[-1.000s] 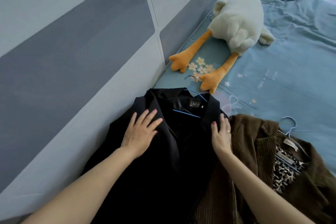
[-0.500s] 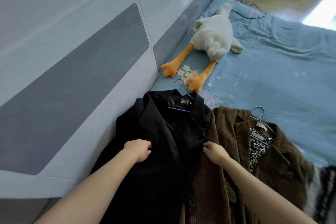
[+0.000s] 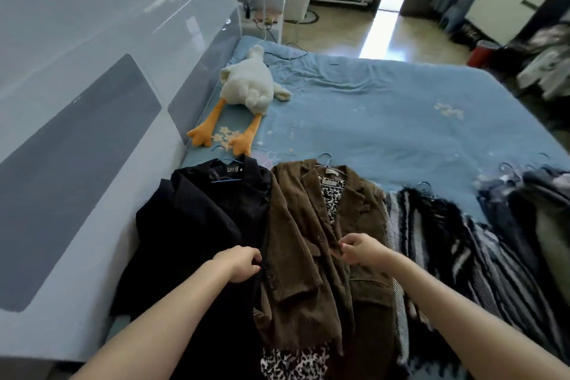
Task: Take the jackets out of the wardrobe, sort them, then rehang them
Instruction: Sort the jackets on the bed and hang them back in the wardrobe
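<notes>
**Both hands on the brown jacket, laid out on the bed**

I see the brown jacket (image 3: pixel 311 244) lying flat on the blue bed (image 3: pixel 385 120), still on its hanger, with a leopard-print lining showing at the collar and again at the hem. My left hand (image 3: pixel 242 262) has its fingers curled onto the jacket's left front edge, right where it meets the black jacket (image 3: pixel 197 225); I read that as pinching the brown cloth, though the seam between the two is hard to make out. My right hand (image 3: pixel 362 248) is curled at the middle of the brown jacket's front, fingertips pinching the fabric near the buttons.

The black jacket lies just beside the brown one on the left, on a blue hanger (image 3: pixel 226 179), against the pale padded headboard (image 3: pixel 77 133). To the right lies a striped black-and-white garment (image 3: pixel 438 231), then a blurred dark pile (image 3: pixel 524 203). Further up the bed a white stuffed goose (image 3: pixel 246 83) lies with its orange feet towards me.
</notes>
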